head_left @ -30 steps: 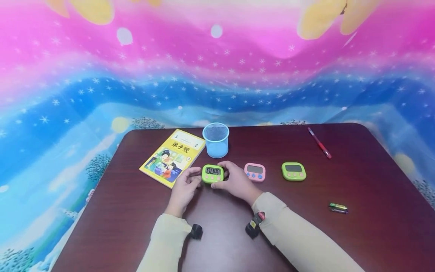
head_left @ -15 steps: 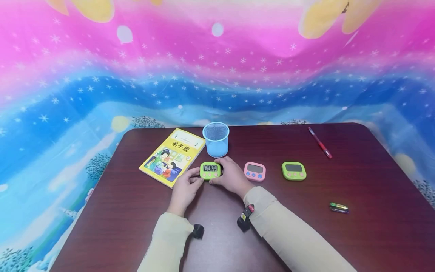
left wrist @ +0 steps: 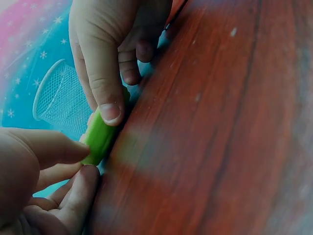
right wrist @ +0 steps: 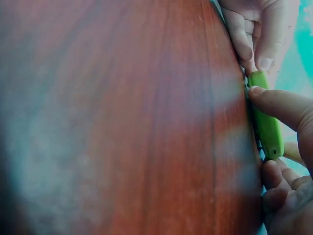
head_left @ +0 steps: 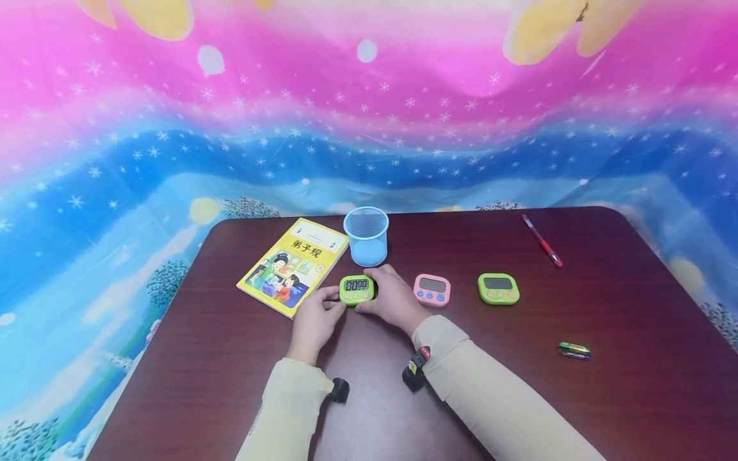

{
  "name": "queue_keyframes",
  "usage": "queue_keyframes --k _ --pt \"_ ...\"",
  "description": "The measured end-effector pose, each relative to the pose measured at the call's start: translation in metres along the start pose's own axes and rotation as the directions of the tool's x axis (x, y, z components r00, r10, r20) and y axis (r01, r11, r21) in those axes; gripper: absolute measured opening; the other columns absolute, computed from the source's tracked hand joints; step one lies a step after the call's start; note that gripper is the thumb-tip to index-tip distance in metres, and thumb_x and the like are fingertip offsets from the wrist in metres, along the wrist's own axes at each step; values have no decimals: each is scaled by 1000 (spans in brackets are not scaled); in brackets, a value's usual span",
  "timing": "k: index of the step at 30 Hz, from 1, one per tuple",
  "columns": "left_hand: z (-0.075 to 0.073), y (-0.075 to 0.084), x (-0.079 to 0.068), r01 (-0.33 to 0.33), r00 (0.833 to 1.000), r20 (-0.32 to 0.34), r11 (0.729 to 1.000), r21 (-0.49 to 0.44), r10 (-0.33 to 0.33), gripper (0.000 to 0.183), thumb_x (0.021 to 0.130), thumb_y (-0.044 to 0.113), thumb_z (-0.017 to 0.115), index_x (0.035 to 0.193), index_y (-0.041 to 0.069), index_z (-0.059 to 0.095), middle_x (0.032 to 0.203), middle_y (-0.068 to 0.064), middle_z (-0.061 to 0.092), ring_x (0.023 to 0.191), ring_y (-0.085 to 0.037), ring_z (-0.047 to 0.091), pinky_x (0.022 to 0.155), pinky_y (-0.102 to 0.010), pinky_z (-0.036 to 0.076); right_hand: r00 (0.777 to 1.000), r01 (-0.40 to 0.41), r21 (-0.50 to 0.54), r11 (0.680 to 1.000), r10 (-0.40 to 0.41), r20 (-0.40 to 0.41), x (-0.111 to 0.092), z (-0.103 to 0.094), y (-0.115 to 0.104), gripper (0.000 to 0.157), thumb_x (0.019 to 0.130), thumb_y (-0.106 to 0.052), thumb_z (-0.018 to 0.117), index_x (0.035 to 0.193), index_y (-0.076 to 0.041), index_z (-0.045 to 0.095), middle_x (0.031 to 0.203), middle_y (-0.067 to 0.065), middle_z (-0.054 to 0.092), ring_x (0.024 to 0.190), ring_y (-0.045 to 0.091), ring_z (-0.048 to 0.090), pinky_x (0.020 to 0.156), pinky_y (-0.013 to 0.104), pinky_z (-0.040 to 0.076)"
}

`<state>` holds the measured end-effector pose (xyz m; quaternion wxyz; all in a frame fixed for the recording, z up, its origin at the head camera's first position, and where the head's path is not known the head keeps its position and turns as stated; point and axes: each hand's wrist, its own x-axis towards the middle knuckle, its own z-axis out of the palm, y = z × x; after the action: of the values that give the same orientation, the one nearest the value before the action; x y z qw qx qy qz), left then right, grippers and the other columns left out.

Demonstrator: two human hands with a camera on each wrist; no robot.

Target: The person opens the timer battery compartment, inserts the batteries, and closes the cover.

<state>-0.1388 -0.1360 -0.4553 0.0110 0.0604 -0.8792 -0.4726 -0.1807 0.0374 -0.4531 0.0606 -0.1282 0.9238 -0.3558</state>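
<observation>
A green digital timer point(head_left: 356, 291) faces up between my hands, its display reading zeros above a row of pale buttons. My right hand point(head_left: 398, 299) grips its right side, with the thumb on the near edge, as the right wrist view shows on the green case point(right wrist: 268, 125). At the left end, my left hand point(head_left: 314, 323) pinches the corner with thumb and finger; the left wrist view shows these fingertips against the case point(left wrist: 100, 139). The timer is at the tabletop or just above it. Right of it lie a pink timer point(head_left: 432, 291) and another green timer point(head_left: 498, 289), both with blank displays.
Behind the hands stands a light blue mesh pen holder point(head_left: 369, 250), beside a yellow book point(head_left: 296, 266) on the left. A red pen point(head_left: 542, 241) lies at the back right. Batteries point(head_left: 574, 350) lie nearer on the right of the dark wooden table point(head_left: 623, 397).
Over the first half second, the held timer and my right hand shifted slightly left and away from me. Since then both hands have stayed nearly still.
</observation>
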Motion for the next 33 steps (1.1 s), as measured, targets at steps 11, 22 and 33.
queue_keyframes --k 11,22,33 --pt "3 14 -8 -134 980 -170 972 -195 101 28 92 12 70 120 4 67 104 -8 70 93 -21 67 83 -38 58 995 47 142 989 -33 -98 -27 -6 2 80 75 -21 90 144 -6 52 127 10 54 99 19 56 86 32 51" --pt "39 32 -27 -355 935 -107 872 -336 339 28 88 -1 73 116 3 68 111 -13 68 98 -27 69 85 -38 60 932 163 146 976 -104 -348 -57 -32 30 63 76 -15 87 132 -5 60 122 14 57 105 32 58 97 44 47" --pt "44 64 -56 -301 933 77 879 -370 352 30 89 -7 67 118 -7 62 111 -25 68 98 -34 68 86 -41 59 969 -15 202 979 65 -239 -66 -68 74 78 81 -27 85 145 -5 47 143 17 47 120 33 51 98 49 49"
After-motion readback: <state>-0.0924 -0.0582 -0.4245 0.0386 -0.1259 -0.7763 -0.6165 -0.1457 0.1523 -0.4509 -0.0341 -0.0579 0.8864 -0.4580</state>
